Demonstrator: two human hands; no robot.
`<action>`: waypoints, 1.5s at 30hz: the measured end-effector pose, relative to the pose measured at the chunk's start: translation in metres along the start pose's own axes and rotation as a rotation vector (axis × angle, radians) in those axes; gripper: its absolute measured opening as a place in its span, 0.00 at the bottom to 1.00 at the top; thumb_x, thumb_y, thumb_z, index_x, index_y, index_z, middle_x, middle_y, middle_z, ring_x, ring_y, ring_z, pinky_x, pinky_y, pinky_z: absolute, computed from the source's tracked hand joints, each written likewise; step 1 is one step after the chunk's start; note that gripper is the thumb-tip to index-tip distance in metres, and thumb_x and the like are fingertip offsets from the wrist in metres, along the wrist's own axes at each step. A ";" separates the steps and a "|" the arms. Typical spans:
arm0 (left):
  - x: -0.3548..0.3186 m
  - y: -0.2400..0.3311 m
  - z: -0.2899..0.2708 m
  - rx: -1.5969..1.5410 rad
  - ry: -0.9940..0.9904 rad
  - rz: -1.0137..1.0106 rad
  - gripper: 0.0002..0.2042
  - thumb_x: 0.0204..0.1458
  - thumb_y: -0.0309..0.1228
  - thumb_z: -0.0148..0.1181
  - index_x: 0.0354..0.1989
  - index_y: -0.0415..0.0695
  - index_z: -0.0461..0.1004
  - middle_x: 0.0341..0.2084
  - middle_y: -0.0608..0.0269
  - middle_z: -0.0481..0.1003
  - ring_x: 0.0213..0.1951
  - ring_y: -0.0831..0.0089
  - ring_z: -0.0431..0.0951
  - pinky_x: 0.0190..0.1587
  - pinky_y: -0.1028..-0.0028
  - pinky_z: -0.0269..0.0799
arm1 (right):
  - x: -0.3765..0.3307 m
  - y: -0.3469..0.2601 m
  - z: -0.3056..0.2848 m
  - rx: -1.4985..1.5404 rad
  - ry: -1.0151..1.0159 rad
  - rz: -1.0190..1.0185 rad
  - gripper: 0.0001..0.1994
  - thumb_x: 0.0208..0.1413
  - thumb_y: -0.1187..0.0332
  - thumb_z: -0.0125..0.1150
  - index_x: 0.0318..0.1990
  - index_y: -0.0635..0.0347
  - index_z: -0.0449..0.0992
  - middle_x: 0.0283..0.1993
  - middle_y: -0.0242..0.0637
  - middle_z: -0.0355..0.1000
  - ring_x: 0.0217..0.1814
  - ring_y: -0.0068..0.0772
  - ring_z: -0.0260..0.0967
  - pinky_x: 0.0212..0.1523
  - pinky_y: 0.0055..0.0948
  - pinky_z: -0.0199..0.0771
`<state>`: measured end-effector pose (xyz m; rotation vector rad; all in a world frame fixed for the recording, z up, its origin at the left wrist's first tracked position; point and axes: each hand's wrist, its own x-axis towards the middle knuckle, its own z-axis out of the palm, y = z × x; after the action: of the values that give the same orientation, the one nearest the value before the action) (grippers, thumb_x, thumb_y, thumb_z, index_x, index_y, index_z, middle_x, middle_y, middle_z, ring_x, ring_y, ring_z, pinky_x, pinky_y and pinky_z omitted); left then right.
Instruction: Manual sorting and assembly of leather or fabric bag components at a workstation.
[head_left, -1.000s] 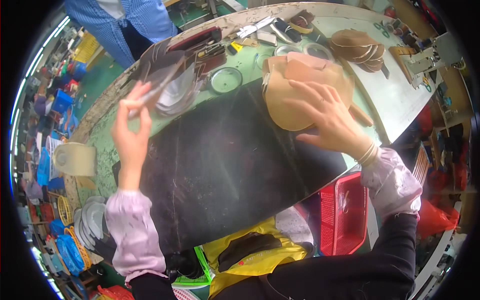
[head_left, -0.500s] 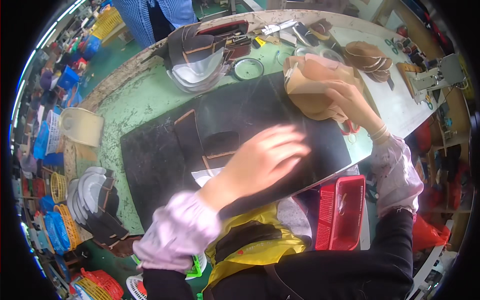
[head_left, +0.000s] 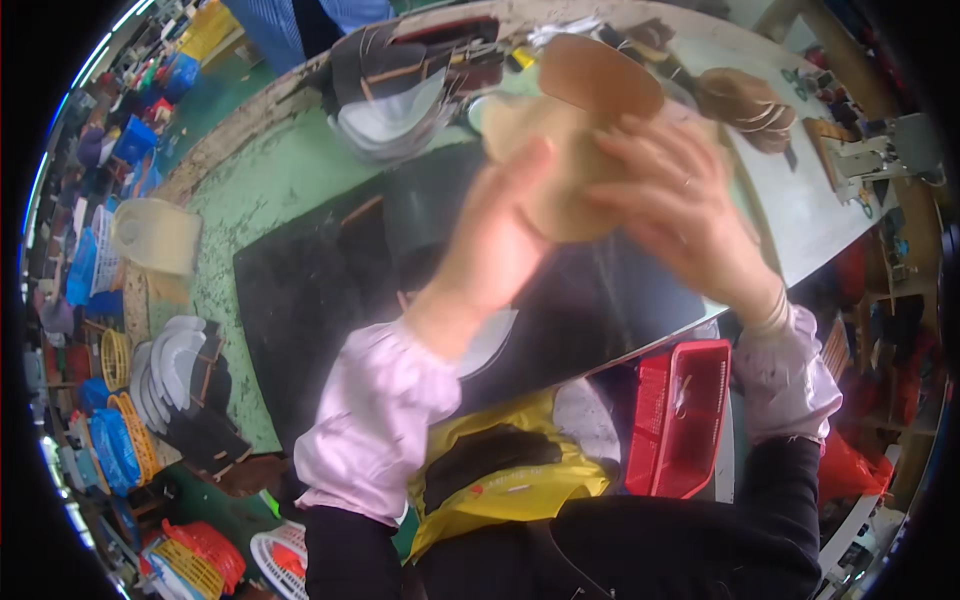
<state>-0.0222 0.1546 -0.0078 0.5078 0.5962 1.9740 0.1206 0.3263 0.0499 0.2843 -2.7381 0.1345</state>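
Observation:
Above the black mat (head_left: 310,290) I hold a thin, curved tan shoe-upper piece (head_left: 560,200) between both hands. Its upper end shows a darker brown face (head_left: 600,78); motion blurs its outline. My left hand (head_left: 500,230) grips its left side, thumb up, the other fingers mostly behind it. On the right side, my right hand (head_left: 690,195) has its fingers bent over the piece. Under my left wrist lies a dark piece with a white lining (head_left: 488,345), largely covered by my arm.
Stacked black-and-white pieces stand at the back (head_left: 390,110) and at the left edge (head_left: 185,375). Brown pieces (head_left: 745,105) lie far right, near a small metal machine (head_left: 890,150). A pale plastic container (head_left: 155,237) sits left; a red basket (head_left: 685,420) is below the table edge.
My left hand has moved up and right from over the mat to the tan piece. The piece has been lifted and shifted left, its brown face now showing.

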 end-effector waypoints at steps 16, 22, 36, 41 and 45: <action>-0.198 0.040 -0.043 0.695 0.649 -0.267 0.14 0.68 0.37 0.52 0.37 0.40 0.76 0.28 0.71 0.75 0.29 0.86 0.75 0.30 0.83 0.71 | -0.025 -0.101 0.068 1.388 -0.420 0.780 0.07 0.64 0.71 0.63 0.43 0.67 0.76 0.32 0.29 0.75 0.35 0.15 0.72 0.38 0.21 0.75; -0.156 0.077 -0.050 0.873 0.669 -0.263 0.12 0.66 0.37 0.55 0.40 0.38 0.74 0.26 0.59 0.79 0.21 0.72 0.82 0.19 0.81 0.71 | 0.021 -0.087 0.082 0.944 -0.197 0.726 0.09 0.62 0.69 0.64 0.39 0.68 0.77 0.23 0.33 0.73 0.22 0.16 0.67 0.25 0.21 0.68; -0.141 0.075 -0.074 1.044 0.725 -0.431 0.10 0.64 0.34 0.59 0.40 0.41 0.70 0.25 0.58 0.81 0.19 0.71 0.82 0.13 0.79 0.63 | 0.029 -0.079 0.103 0.972 -0.353 0.862 0.10 0.62 0.67 0.64 0.38 0.68 0.79 0.25 0.34 0.77 0.22 0.18 0.72 0.22 0.21 0.73; -0.137 0.070 -0.068 1.116 0.737 -0.418 0.10 0.64 0.34 0.59 0.38 0.41 0.69 0.22 0.59 0.80 0.16 0.74 0.80 0.13 0.79 0.63 | 0.030 -0.080 0.103 0.868 -0.387 0.835 0.11 0.58 0.66 0.67 0.32 0.66 0.76 0.21 0.36 0.74 0.20 0.24 0.73 0.23 0.24 0.72; -0.134 0.074 -0.067 1.714 0.687 -0.411 0.10 0.58 0.31 0.64 0.30 0.42 0.69 0.16 0.63 0.74 0.15 0.72 0.74 0.17 0.72 0.64 | 0.018 -0.076 0.111 0.522 -0.348 0.627 0.12 0.55 0.65 0.70 0.29 0.62 0.74 0.20 0.35 0.72 0.21 0.32 0.73 0.25 0.30 0.72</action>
<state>-0.0529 -0.0084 -0.0298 0.5528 2.5689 0.7549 0.0808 0.2341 -0.0415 -0.4743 -2.9867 1.0602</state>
